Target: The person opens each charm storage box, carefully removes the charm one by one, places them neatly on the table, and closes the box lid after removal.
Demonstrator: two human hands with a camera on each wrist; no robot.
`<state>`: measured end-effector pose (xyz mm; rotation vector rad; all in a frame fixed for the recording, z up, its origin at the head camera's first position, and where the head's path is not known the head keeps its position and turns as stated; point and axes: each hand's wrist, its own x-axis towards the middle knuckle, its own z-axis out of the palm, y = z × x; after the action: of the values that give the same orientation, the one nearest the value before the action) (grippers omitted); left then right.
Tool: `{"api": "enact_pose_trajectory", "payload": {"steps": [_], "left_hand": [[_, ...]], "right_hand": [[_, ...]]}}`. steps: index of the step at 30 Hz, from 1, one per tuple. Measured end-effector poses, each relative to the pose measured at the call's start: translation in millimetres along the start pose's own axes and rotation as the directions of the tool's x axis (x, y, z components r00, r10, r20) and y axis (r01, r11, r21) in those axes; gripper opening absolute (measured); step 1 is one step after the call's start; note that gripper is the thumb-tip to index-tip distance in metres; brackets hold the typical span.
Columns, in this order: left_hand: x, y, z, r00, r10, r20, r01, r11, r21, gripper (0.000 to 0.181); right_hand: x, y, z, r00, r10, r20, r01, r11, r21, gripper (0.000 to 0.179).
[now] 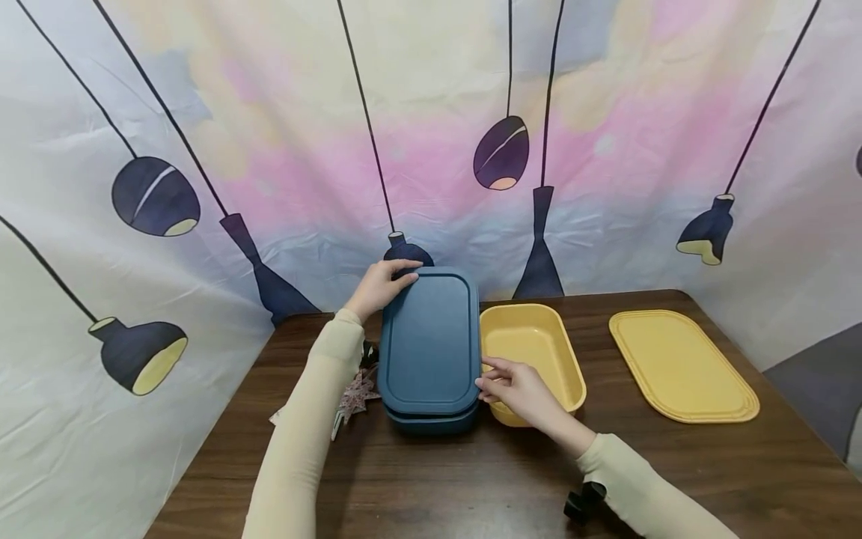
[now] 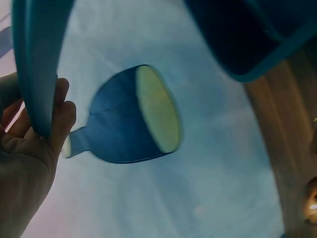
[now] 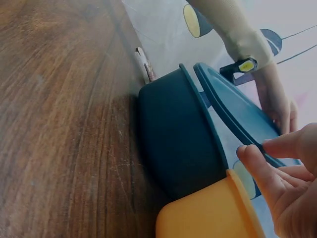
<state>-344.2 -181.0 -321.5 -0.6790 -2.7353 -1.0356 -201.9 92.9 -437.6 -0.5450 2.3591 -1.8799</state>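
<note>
A blue lid (image 1: 431, 340) is tilted above a blue box (image 1: 431, 425), its far end raised; the right wrist view shows a gap between the lid and the box (image 3: 176, 134). My left hand (image 1: 381, 288) grips the far end of the lid, with fingers and thumb on either side of it (image 2: 37, 64) in the left wrist view. At the lid's right edge, my right hand (image 1: 521, 389) pinches the rim between thumb and fingertips. A yellow box (image 1: 572, 367) without a lid stands beside the blue one, below my right hand.
A yellow lid (image 1: 683, 367) lies flat on the right of the wooden table (image 1: 512, 486). Star-shaped glittery pieces (image 1: 355, 397) lie left of the blue box, partly hidden by my left arm. A cloth printed with lamps (image 1: 303, 150) hangs behind the table.
</note>
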Motion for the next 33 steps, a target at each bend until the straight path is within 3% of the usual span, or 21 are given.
{"api": "enact_pose_trajectory", "payload": {"steps": [6, 17, 33], "left_hand": [[3.7, -20.9, 14.1, 0.999, -0.032, 0.041, 0.033, 0.999, -0.033, 0.038], [0.7, -51.0, 38.3, 0.99, -0.07, 0.12, 0.079, 0.994, -0.076, 0.038], [-3.5, -69.5, 59.1, 0.978, -0.093, 0.184, 0.105, 0.993, -0.058, 0.035]], "right_hand": [[-1.3, -0.9, 1.9, 1.0, 0.01, 0.011, -0.01, 0.999, -0.036, 0.055], [-7.1, 1.7, -1.2, 0.998, -0.06, 0.037, 0.067, 0.971, -0.228, 0.053], [-18.5, -12.3, 0.1, 0.993, -0.066, 0.094, 0.097, 0.923, -0.373, 0.046]]}}
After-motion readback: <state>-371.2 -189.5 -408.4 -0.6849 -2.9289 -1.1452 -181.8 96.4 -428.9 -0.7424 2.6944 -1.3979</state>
